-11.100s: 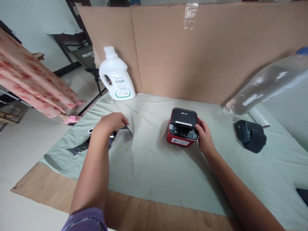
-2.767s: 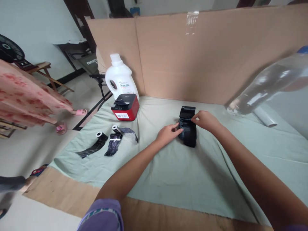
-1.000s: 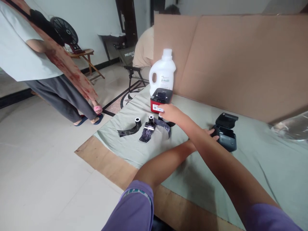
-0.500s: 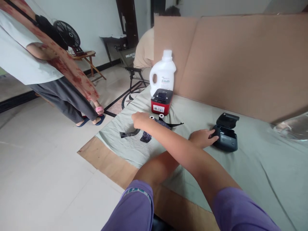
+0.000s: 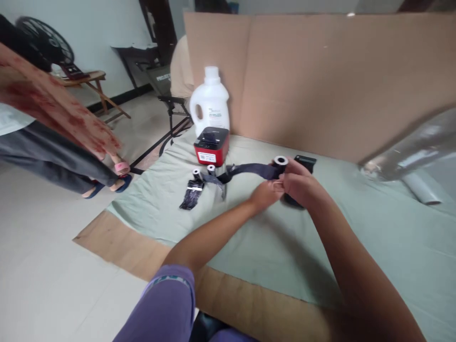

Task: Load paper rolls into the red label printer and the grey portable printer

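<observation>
A black roll (image 5: 280,162) with a white core is raised above the cloth in my right hand (image 5: 299,183), whose fingers close round its near side. A black strip (image 5: 251,168) trails from it to the left. My left hand (image 5: 266,195) is closed just below, its fingertips meeting those of my right hand; what it pinches is hidden. Behind my hands a black label printer (image 5: 305,163) is mostly covered. Two more black rolls with white cores, the left one (image 5: 196,175) and the right one (image 5: 211,170), stand on the cloth beside a crumpled black strip (image 5: 191,195).
A red and black printer (image 5: 213,147) stands before a white jug (image 5: 211,104). Cardboard (image 5: 313,80) rises along the back. Clear plastic wrap (image 5: 409,147) and a pale tube (image 5: 422,187) lie at right. Another person's legs (image 5: 60,156) show at left, near a fan (image 5: 46,40).
My right hand has come back from the left with a black roll. My left hand has left the black printer, and my arms are uncrossed. The view has swung right.
</observation>
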`<action>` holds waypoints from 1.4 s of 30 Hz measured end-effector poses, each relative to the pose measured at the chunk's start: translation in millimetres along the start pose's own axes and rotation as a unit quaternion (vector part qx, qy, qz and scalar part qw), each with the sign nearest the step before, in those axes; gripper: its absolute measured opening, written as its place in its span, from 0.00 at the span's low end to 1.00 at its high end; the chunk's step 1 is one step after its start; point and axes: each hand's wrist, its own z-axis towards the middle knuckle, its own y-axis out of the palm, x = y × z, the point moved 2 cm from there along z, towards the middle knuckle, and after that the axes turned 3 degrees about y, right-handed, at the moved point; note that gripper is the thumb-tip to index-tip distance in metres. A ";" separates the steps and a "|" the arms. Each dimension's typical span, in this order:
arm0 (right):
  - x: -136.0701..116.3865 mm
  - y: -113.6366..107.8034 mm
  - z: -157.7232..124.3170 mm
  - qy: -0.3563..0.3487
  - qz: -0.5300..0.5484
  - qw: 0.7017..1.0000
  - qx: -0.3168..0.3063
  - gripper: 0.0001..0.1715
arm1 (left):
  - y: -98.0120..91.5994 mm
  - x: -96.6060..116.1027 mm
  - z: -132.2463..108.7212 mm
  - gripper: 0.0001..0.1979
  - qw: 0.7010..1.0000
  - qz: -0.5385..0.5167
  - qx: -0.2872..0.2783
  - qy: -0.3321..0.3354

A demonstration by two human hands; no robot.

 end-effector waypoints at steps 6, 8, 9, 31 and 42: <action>-14.7 -96.6 -47.3 0.047 0.103 0.992 0.055 0.17 | 6.7 1.3 -7.2 0.19 0.995 -0.030 0.022 0.089; -13.3 -114.8 -53.1 0.057 0.103 0.991 0.056 0.15 | 7.5 3.5 -9.8 0.19 0.996 -0.015 0.008 0.091; -12.4 -121.5 -54.7 0.060 0.099 0.992 0.050 0.15 | 7.6 4.5 -11.0 0.20 0.996 -0.006 -0.001 0.089; 12.1 -144.3 -45.1 -0.003 -0.076 0.994 -0.072 0.41 | -36.4 73.1 43.8 0.22 0.977 0.063 -0.168 0.117; -5.2 -132.1 -48.0 -0.033 -0.338 0.939 0.050 0.19 | -11.9 84.7 30.1 0.18 0.973 0.144 -0.139 0.118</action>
